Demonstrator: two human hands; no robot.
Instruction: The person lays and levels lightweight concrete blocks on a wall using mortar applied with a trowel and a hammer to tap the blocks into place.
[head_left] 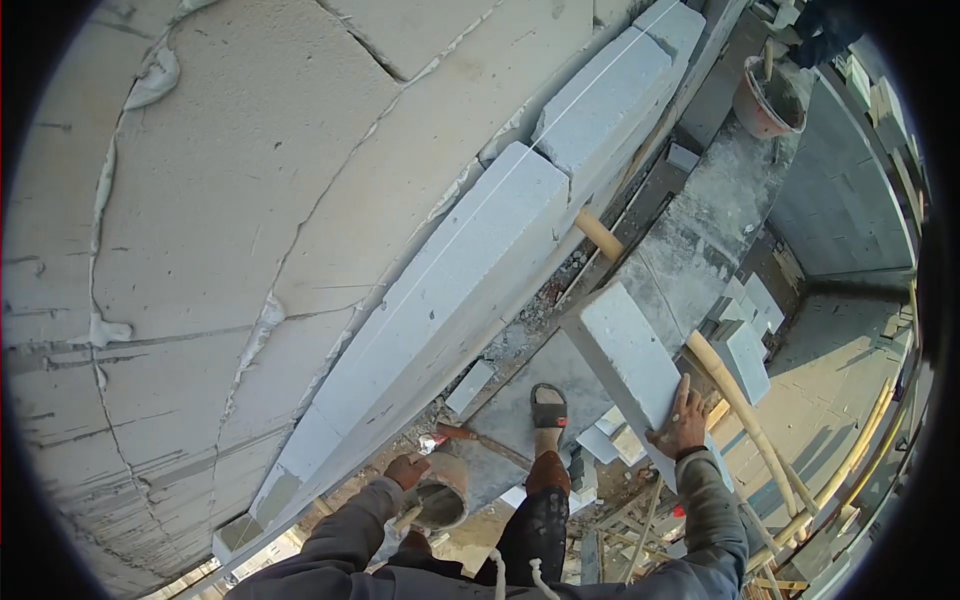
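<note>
Right hand [683,418]: open, fingers spread against the pale block [628,360]; probably placed low to balance its slanted length. Whether the fingertips hook an edge cannot be told.

Left hand [407,470]: fingers curled closed at the rim of the near bucket [440,497], likely to steady it; exact grip on rim or handle unclear. Bucket: grey material inside, held close to the body.

Row of blocks [470,240]: laid end to end beside the large wall [240,170].

White string [584,93]: runs lengthwise over the row, presumably as a straight guide.

Far bucket [768,105]: upright on the walkway, beside another person's sleeve [826,38].
</note>
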